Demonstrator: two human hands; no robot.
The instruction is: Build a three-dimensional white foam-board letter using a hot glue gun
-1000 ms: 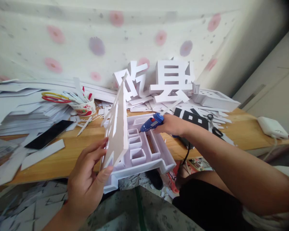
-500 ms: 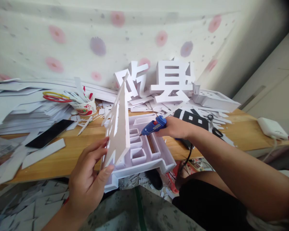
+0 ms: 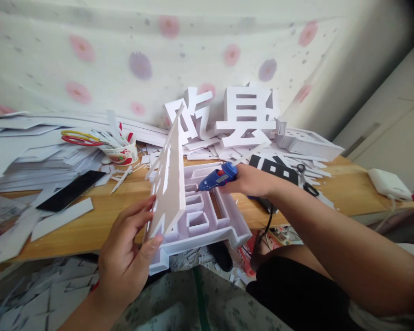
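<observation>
A blue glue gun (image 3: 215, 178) is gripped in my right hand (image 3: 250, 181). Its nozzle points left and down at the walls of a white foam-board letter frame (image 3: 207, 239), close to the small inner boxes; whether it touches them I cannot tell. With my left hand (image 3: 129, 253) I grasp the lower left edge of a white cut-out foam-board panel (image 3: 170, 184). The panel stands tilted up over the frame's left part and hides what lies behind it. The frame rests on the table's front edge and sticks out past it.
White foam-board letters (image 3: 246, 117) stand at the back on scraps. A paper cup (image 3: 122, 154) of tools, a black phone (image 3: 71, 191) and stacked foam boards (image 3: 65, 165) lie left on the wooden table (image 3: 124, 230). Scissors (image 3: 307, 179) and a white adapter-like box (image 3: 389, 184) are right.
The glue gun's nozzle has shifted slightly left and away from me along the inner boxes. My left hand and the tilted panel have stayed nearly still.
</observation>
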